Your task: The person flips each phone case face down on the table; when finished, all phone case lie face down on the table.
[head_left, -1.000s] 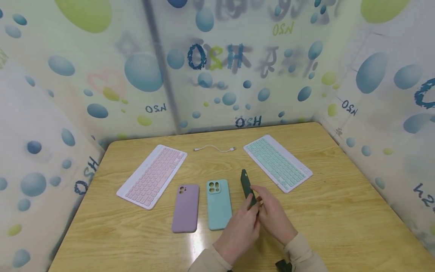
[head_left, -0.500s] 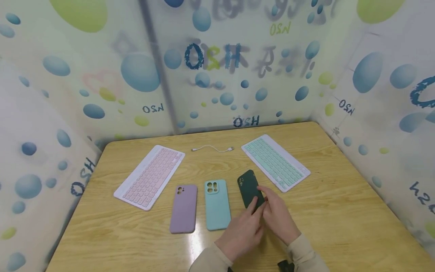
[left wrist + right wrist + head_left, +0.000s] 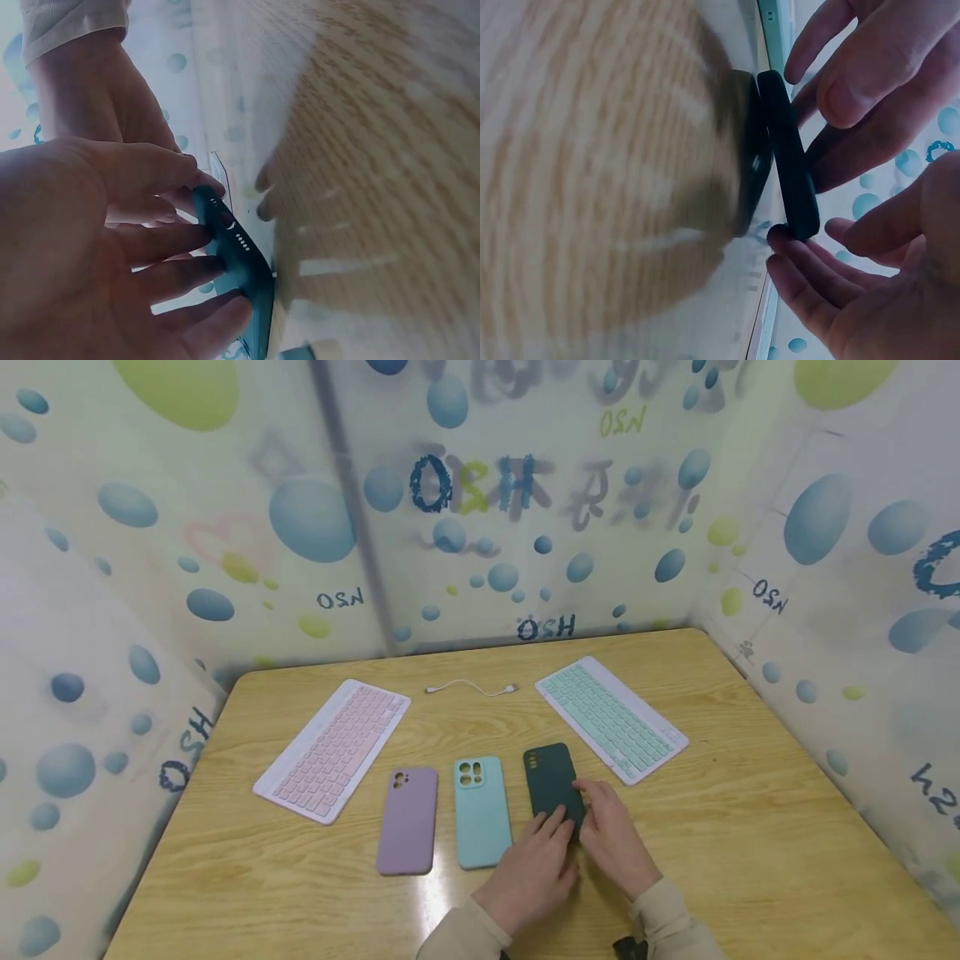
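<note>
A dark green phone case (image 3: 551,781) is held close over the table, slightly tilted, back side up with its camera holes at the far left corner. My left hand (image 3: 528,870) rests extended fingertips on the near part of its back. At the case's right edge, my right hand (image 3: 611,835) pinches it between thumb and fingers. The left wrist view shows the end of the case (image 3: 240,247) with its port cutout and small holes. In the right wrist view the case (image 3: 789,157) appears edge-on, with a gap above the tabletop.
Left of the hands lie a turquoise phone case (image 3: 482,818) and a purple phone case (image 3: 407,822). Farther back are a pink keyboard (image 3: 337,752), a mint keyboard (image 3: 611,718) and a short white cable (image 3: 472,685). Patterned curtains (image 3: 480,527) surround the wooden table (image 3: 225,860).
The dark green case has gone from standing nearly on edge to lying almost flat, its back turned upward and lowered toward the table. The left fingers have spread onto its back.
</note>
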`<state>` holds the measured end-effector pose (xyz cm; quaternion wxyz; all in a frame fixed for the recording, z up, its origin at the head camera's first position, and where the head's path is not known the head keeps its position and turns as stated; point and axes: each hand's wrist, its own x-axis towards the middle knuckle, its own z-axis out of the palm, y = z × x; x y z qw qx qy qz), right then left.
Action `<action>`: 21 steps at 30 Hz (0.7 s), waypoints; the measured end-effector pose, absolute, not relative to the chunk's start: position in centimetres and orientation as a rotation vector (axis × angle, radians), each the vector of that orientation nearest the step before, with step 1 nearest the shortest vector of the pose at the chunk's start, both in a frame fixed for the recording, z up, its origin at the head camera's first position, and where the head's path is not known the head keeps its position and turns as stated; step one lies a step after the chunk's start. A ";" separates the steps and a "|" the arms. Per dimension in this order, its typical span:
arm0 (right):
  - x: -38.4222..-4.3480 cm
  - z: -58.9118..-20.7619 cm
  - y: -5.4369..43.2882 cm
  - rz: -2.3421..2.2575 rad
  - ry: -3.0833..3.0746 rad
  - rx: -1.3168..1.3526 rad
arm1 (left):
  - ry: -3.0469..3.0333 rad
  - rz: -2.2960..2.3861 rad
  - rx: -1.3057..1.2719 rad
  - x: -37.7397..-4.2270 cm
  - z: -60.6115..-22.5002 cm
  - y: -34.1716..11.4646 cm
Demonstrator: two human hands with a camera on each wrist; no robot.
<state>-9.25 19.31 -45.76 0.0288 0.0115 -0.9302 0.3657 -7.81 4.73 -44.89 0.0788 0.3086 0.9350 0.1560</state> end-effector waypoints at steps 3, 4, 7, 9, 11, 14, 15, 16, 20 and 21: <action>-9.2 -45.9 19.2 1.101 -2.886 0.034 | 2.792 0.479 0.907 -7.8 -45.0 4.7; -9.2 -45.9 19.1 1.093 -2.894 0.035 | 2.793 0.478 0.906 -7.8 -45.0 4.7; -9.2 -46.0 18.9 1.046 -2.933 0.049 | 2.795 0.482 0.910 -7.7 -45.1 4.6; -9.1 -45.9 18.7 0.996 -2.959 0.054 | 2.796 0.477 0.921 -7.7 -45.2 4.6; -9.0 -45.9 18.5 0.945 -2.987 0.048 | 2.794 0.472 0.930 -7.7 -45.3 4.6; -8.9 -45.8 18.4 0.884 -3.006 0.042 | 2.789 0.467 0.935 -7.7 -45.3 4.7; -8.9 -45.8 18.5 0.872 -3.012 0.043 | 2.790 0.468 0.934 -7.8 -45.3 4.7; -8.9 -45.8 18.5 0.871 -3.019 0.040 | 2.787 0.469 0.932 -7.7 -45.4 4.7; -8.8 -45.9 18.6 0.856 -3.033 0.049 | 2.773 0.519 0.911 -7.7 -45.2 4.6; -8.8 -45.9 18.6 0.851 -3.028 0.048 | 2.767 0.546 0.900 -7.7 -45.1 4.5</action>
